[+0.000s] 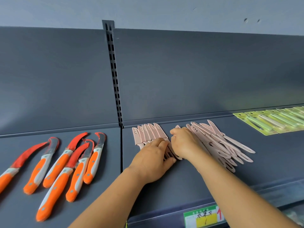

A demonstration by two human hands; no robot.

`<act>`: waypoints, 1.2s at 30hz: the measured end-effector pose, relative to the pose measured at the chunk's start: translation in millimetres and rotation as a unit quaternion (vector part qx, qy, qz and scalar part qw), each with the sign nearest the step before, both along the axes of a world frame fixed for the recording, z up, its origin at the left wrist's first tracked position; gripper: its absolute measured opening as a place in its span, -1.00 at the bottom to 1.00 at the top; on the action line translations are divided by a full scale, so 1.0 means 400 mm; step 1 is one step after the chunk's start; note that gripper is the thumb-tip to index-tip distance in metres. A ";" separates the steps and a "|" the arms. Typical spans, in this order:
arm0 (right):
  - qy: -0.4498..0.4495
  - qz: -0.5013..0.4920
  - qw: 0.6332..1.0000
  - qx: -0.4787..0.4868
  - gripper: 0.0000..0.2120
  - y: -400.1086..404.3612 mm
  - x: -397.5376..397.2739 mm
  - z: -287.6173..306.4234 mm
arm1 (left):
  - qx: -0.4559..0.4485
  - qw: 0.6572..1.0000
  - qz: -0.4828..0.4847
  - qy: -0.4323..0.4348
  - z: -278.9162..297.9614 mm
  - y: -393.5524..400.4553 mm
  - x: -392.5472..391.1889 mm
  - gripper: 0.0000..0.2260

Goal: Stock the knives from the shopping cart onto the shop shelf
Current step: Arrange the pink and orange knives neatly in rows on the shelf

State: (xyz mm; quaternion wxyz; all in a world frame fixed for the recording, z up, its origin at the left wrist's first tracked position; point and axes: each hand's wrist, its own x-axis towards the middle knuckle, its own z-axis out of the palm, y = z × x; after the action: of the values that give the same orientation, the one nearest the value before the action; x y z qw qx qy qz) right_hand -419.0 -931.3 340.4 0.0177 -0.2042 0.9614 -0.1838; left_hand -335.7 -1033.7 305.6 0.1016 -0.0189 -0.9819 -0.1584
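I am steadying the neat pink row (pixel 148 134) on the shelf (pixel 189 178) with my flat left hand (pixel 152 159) while my right hand's (pixel 184 142) curled fingers are sliding one knife across from the loose pile (pixel 218 145), overlapping evenly.

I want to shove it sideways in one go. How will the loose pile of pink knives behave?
The loose pile of pink knives lies criss-crossed, so it would probably spread, not move as one. The sheathed knives look thin, plastic and light. The smooth shelf suggests easy sliding.
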 end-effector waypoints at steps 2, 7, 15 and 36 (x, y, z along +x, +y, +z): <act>0.009 0.004 1.000 0.018 -0.67 0.033 0.000 0.000 | -0.013 1.000 -0.007 0.006 0.003 0.005 -0.006 -0.47; 0.022 0.000 0.992 0.128 -0.49 0.096 0.028 0.001 | -0.049 0.999 -0.021 -0.011 0.001 0.025 -0.022 -0.51; 0.030 0.006 0.990 0.136 -0.25 0.087 0.020 -0.019 | -0.040 0.999 -0.012 0.001 -0.009 0.023 -0.022 -0.56; -0.027 -0.027 0.996 -0.080 -0.83 -0.030 -0.024 -0.016 | 0.002 1.000 0.012 0.004 -0.009 0.026 -0.015 -0.58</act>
State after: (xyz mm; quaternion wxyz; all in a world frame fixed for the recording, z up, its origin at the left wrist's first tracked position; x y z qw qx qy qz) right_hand -428.4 -943.3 334.2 0.0225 -0.1738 0.9478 -0.2663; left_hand -341.6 -1023.2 302.0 0.1072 -0.0080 -0.9813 -0.1596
